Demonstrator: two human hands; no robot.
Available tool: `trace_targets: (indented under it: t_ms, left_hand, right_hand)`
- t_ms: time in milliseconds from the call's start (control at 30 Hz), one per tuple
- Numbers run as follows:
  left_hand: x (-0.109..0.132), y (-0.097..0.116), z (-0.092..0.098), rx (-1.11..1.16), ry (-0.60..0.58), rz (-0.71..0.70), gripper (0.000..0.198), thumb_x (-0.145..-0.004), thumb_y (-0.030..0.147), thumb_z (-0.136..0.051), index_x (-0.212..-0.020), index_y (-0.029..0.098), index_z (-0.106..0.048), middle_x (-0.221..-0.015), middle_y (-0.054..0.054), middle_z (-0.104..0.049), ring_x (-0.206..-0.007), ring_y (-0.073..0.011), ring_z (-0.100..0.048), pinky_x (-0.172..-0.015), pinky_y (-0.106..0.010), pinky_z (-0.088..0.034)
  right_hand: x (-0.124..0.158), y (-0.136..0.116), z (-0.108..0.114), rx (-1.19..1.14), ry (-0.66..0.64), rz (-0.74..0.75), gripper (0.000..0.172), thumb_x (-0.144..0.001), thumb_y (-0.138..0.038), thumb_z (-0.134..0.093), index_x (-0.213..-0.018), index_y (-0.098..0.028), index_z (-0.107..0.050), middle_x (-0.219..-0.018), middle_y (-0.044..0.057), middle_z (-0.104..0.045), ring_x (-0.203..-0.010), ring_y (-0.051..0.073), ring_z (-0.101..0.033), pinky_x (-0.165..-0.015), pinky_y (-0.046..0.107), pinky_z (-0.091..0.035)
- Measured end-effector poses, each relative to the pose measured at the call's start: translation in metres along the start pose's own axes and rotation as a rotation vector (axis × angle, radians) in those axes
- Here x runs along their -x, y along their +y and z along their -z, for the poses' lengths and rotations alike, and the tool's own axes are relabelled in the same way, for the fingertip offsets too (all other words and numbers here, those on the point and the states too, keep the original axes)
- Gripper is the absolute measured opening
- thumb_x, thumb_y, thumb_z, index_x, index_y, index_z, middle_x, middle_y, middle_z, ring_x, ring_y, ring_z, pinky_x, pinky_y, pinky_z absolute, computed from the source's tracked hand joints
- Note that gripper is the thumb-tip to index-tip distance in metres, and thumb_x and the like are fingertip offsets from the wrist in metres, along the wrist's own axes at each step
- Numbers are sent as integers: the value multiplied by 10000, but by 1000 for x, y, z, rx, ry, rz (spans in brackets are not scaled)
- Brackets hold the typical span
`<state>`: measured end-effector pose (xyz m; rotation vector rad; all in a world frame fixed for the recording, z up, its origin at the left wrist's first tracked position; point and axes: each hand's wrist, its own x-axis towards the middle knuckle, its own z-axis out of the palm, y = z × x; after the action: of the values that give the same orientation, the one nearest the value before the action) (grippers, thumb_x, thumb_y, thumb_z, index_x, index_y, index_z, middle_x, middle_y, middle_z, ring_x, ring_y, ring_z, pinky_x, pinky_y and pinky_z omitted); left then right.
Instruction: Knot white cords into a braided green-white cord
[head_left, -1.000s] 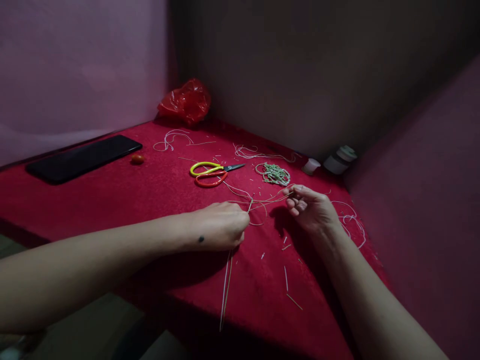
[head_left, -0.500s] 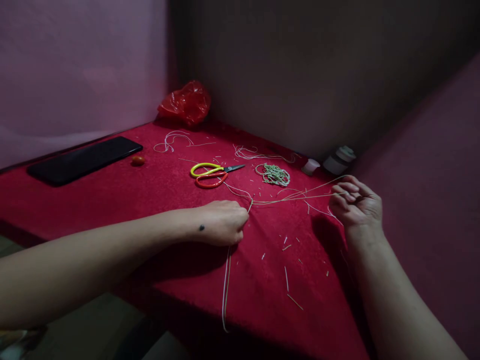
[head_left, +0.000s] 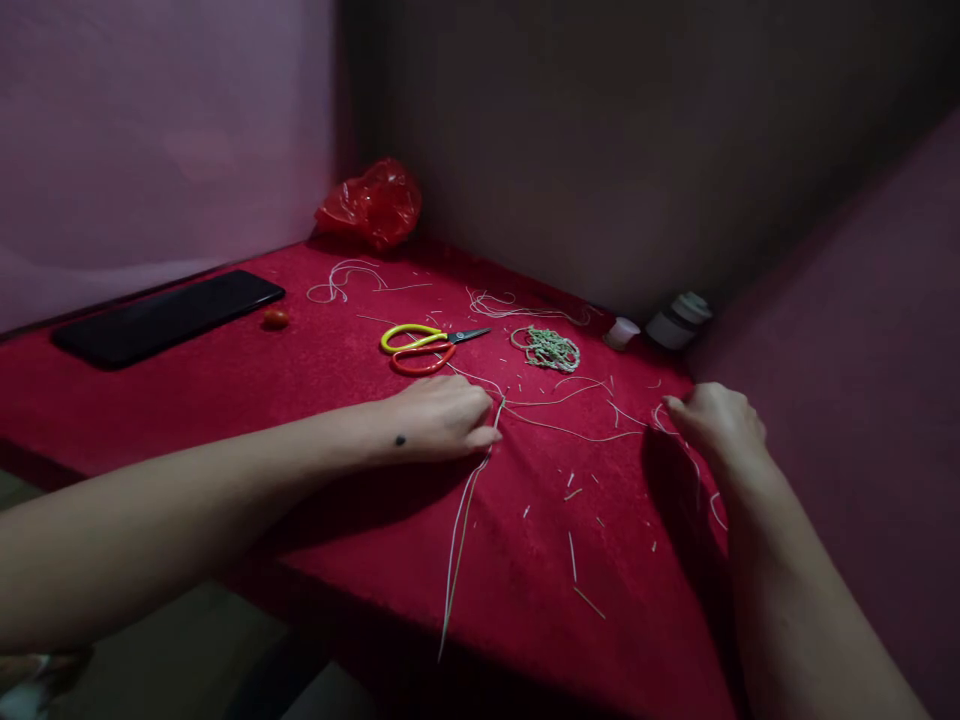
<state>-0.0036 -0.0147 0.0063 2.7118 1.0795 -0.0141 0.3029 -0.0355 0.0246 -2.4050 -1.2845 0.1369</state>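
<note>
My left hand [head_left: 450, 415] is over the middle of the table, its fingers curled and the thumb stretched along a pair of thin pale cords [head_left: 461, 530]. These cords run past the thumb and trail towards the front edge. Just above the thumb they meet a small knot [head_left: 503, 400]. From the knot, slack strands [head_left: 577, 432] reach rightward over the cloth. At the right, my right hand [head_left: 716, 425] is closed low above the table with its thumb pointing left, at the strands' far ends. Its other fingertips are hidden. Scissors [head_left: 420, 350] with yellow and red handles lie beyond my left hand.
A bundle of green braided cord [head_left: 553, 350] lies behind the knot. Cut thread bits [head_left: 573, 557] dot the red cloth. Further off are a black phone [head_left: 169, 318], a small red fruit-like object [head_left: 275, 318], a red plastic bag [head_left: 371, 205], a white cup [head_left: 622, 333] and a bottle [head_left: 679, 320].
My right hand has turned over and dropped slightly, and the strands it pulled taut now lie slack. My left hand has shifted up a little, its thumb now showing.
</note>
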Motion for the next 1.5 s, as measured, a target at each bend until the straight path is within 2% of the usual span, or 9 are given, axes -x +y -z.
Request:
trace_targets:
  t_ms: [67,133,233,300,400,533,733,1100,1500]
  left_hand:
    - [-6,-1,-6,-25,94,89,380,-828,450,-377,-828,152,-613,-691,-77,-612,-632,-180,-558,-559,-271,-371]
    - [-12,1,-12,-23,139,155,372,-819,462,-394,-879,160,-603,-749,-91,-630,-686,-209,-582,-583,-290,-395]
    - [-18,6,-18,-23,156,206,305,-814,380,-403,-902,162,-599,-791,-102,-642,-737,-238,-602,-611,-315,-416]
    - [-20,9,-19,-29,162,221,278,-814,305,-384,-913,161,-600,-800,-106,-645,-752,-242,-609,-622,-322,-422]
    - [-21,9,-19,-9,163,227,273,-816,270,-370,-908,162,-603,-807,-108,-647,-762,-233,-613,-642,-323,-432]
    - [-22,7,-21,2,183,209,264,-818,267,-372,-885,159,-604,-792,-113,-643,-754,-245,-611,-641,-340,-440]
    - [-23,5,-23,-8,211,187,272,-817,263,-367,-902,174,-610,-787,-98,-650,-739,-239,-609,-632,-337,-438]
    - [-27,3,-18,56,192,184,260,-746,194,-410,-821,196,-658,-734,-65,-653,-692,-196,-582,-599,-288,-394]
    - [-26,3,-14,84,153,162,254,-759,207,-401,-797,174,-650,-751,-74,-656,-686,-179,-574,-630,-290,-401]
  right_hand:
    - [16,-20,-10,223,124,100,216,-713,-320,-569,-582,-150,-593,-638,114,-574,-629,199,-553,-537,289,-350]
    - [36,-41,-22,163,116,375,236,-774,-321,-508,-652,-150,-616,-706,107,-604,-664,182,-556,-589,283,-375]
    - [64,-65,-47,-110,-131,699,173,-786,-293,-520,-762,-161,-629,-762,59,-614,-676,134,-546,-635,239,-396]
    - [77,-74,-64,-123,-218,780,137,-772,-270,-544,-808,-165,-625,-804,56,-598,-698,130,-538,-649,233,-393]
    - [87,-80,-80,-87,-217,780,89,-781,-202,-518,-772,-167,-599,-808,57,-573,-723,133,-526,-666,232,-381]
    - [87,-82,-84,-150,-186,717,98,-782,-163,-485,-700,-164,-539,-715,43,-567,-669,128,-508,-630,227,-356]
    - [75,-83,-87,-386,-367,587,112,-754,-203,-485,-647,-172,-483,-570,-16,-529,-522,93,-449,-519,203,-305]
    - [76,-90,-84,-89,-213,564,122,-754,-232,-528,-694,-176,-618,-666,49,-640,-634,143,-548,-598,240,-332]
    - [78,-90,-87,0,-187,592,168,-786,-264,-485,-749,-187,-629,-726,78,-669,-675,172,-581,-594,246,-328]
